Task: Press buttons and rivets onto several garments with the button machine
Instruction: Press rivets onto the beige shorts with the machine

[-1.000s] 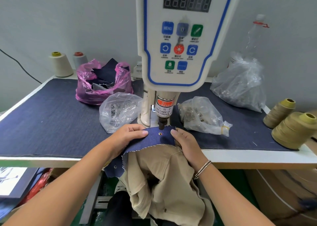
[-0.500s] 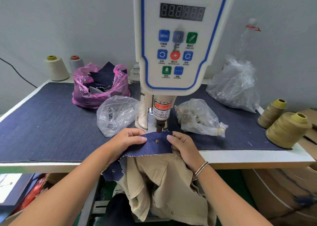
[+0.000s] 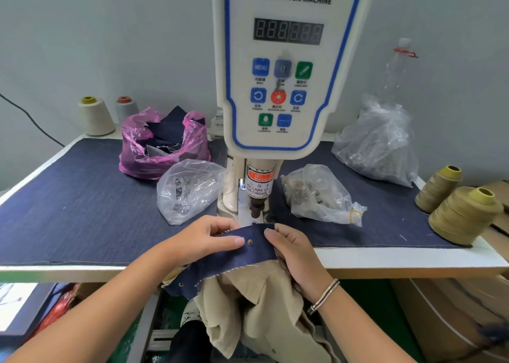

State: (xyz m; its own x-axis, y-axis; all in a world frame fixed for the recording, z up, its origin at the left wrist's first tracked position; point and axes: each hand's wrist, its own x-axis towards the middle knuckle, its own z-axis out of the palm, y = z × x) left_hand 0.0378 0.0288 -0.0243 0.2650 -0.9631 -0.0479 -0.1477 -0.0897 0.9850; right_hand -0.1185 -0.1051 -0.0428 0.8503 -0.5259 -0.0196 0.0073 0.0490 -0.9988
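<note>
A dark blue denim strip (image 3: 237, 260) lies across the table's front edge, just in front of the button machine (image 3: 283, 73) and its punch head (image 3: 256, 211). A brass rivet (image 3: 250, 242) sits in the strip, now clear of the punch. My left hand (image 3: 203, 238) pinches the strip's left part, thumb beside the rivet. My right hand (image 3: 297, 255) grips its right end, with a bracelet on the wrist. A second rivet (image 3: 181, 284) shows on the strip's hanging end. A beige garment (image 3: 256, 307) hangs below the strip.
Two clear bags of metal parts (image 3: 190, 189) (image 3: 319, 194) flank the machine's base. A pink bag of denim scraps (image 3: 162, 145) and a larger clear bag (image 3: 377, 145) stand behind. Olive thread cones (image 3: 462, 214) sit at the right edge, pale cones (image 3: 96, 117) at the back left.
Both hands have drawn the denim strip toward me, so the rivet has come out from under the punch head. The head camera has tilted up a little.
</note>
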